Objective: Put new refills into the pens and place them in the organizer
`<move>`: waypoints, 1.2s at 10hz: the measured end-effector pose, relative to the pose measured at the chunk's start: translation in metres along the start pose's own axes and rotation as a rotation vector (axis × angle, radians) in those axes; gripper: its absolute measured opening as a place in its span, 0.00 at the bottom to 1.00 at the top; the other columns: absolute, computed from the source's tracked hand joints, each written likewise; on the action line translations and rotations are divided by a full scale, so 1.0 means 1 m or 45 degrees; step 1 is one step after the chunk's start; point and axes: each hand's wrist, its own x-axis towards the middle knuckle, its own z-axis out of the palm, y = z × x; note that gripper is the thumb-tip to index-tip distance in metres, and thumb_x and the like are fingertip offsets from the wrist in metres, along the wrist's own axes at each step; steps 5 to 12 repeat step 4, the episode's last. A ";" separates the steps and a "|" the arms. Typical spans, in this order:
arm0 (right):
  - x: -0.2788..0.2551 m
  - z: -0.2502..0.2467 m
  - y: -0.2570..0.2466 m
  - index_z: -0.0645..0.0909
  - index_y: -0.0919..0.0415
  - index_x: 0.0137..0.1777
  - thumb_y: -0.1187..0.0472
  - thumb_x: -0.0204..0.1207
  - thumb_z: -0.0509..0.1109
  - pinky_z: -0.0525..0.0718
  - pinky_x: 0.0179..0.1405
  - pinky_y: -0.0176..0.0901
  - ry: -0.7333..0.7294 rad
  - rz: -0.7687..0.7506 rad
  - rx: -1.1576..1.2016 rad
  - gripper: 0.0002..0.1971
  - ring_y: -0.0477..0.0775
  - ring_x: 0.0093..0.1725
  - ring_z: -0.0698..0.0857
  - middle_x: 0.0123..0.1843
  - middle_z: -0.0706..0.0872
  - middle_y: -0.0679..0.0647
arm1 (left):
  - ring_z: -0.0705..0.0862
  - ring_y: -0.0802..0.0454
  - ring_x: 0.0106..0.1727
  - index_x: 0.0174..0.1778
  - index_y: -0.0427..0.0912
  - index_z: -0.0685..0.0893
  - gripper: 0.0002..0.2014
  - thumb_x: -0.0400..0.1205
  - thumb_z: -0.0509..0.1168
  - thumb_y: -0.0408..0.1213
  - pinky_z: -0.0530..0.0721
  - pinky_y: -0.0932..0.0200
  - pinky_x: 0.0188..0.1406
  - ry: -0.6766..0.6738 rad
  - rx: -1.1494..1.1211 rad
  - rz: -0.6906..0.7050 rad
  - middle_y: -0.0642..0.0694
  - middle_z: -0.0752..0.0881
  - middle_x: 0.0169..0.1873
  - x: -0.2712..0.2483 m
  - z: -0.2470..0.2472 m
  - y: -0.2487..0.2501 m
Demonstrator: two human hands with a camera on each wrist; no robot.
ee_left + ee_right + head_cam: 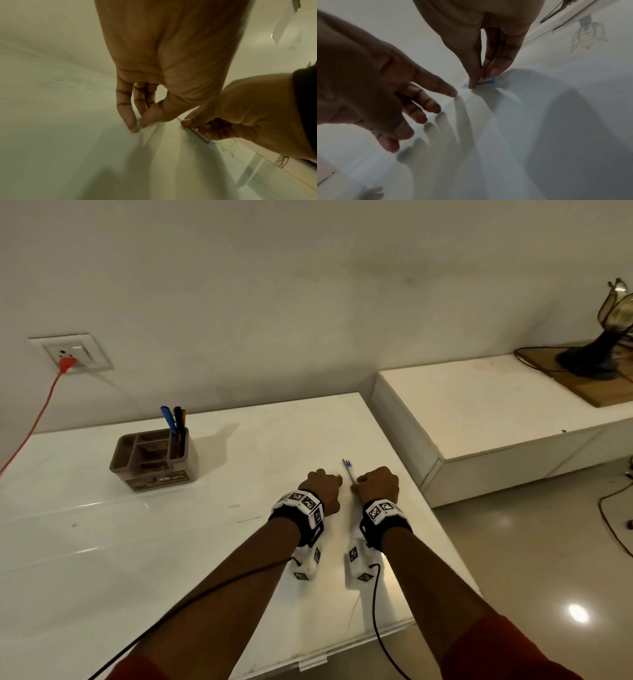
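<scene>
Refills (348, 470), seemingly pinched by right hand (378, 486), point away.

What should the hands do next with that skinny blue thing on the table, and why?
Probably lift it. The right hand already pinches the thin refill, which lies flat on the white table. The left hand holds nothing beside it, and pens wait in the organizer.
</scene>
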 end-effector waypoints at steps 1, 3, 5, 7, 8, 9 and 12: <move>-0.003 -0.017 0.020 0.94 0.65 0.50 0.61 0.65 0.87 0.88 0.58 0.49 0.024 -0.014 -0.011 0.15 0.62 0.59 0.90 0.55 0.93 0.60 | 0.71 0.33 0.76 0.86 0.44 0.64 0.34 0.83 0.66 0.37 0.79 0.43 0.73 0.000 0.001 0.042 0.33 0.71 0.75 -0.007 0.008 0.012; -0.014 -0.027 0.021 0.92 0.66 0.49 0.61 0.61 0.89 0.91 0.53 0.50 0.022 0.009 0.020 0.17 0.62 0.53 0.92 0.51 0.94 0.61 | 0.70 0.34 0.78 0.84 0.38 0.65 0.32 0.84 0.66 0.37 0.77 0.44 0.74 -0.031 -0.021 0.021 0.32 0.69 0.77 -0.031 0.008 0.019; -0.021 -0.031 0.013 0.90 0.67 0.54 0.60 0.65 0.88 0.89 0.57 0.50 0.044 0.007 -0.018 0.20 0.63 0.57 0.90 0.56 0.92 0.61 | 0.72 0.34 0.77 0.81 0.36 0.68 0.29 0.84 0.65 0.37 0.76 0.45 0.73 -0.007 -0.096 0.003 0.32 0.71 0.75 -0.042 -0.001 0.012; -0.021 -0.031 0.013 0.90 0.67 0.54 0.60 0.65 0.88 0.89 0.57 0.50 0.044 0.007 -0.018 0.20 0.63 0.57 0.90 0.56 0.92 0.61 | 0.72 0.34 0.77 0.81 0.36 0.68 0.29 0.84 0.65 0.37 0.76 0.45 0.73 -0.007 -0.096 0.003 0.32 0.71 0.75 -0.042 -0.001 0.012; -0.021 -0.031 0.013 0.90 0.67 0.54 0.60 0.65 0.88 0.89 0.57 0.50 0.044 0.007 -0.018 0.20 0.63 0.57 0.90 0.56 0.92 0.61 | 0.72 0.34 0.77 0.81 0.36 0.68 0.29 0.84 0.65 0.37 0.76 0.45 0.73 -0.007 -0.096 0.003 0.32 0.71 0.75 -0.042 -0.001 0.012; -0.021 -0.031 0.013 0.90 0.67 0.54 0.60 0.65 0.88 0.89 0.57 0.50 0.044 0.007 -0.018 0.20 0.63 0.57 0.90 0.56 0.92 0.61 | 0.72 0.34 0.77 0.81 0.36 0.68 0.29 0.84 0.65 0.37 0.76 0.45 0.73 -0.007 -0.096 0.003 0.32 0.71 0.75 -0.042 -0.001 0.012; -0.021 -0.031 0.013 0.90 0.67 0.54 0.60 0.65 0.88 0.89 0.57 0.50 0.044 0.007 -0.018 0.20 0.63 0.57 0.90 0.56 0.92 0.61 | 0.72 0.34 0.77 0.81 0.36 0.68 0.29 0.84 0.65 0.37 0.76 0.45 0.73 -0.007 -0.096 0.003 0.32 0.71 0.75 -0.042 -0.001 0.012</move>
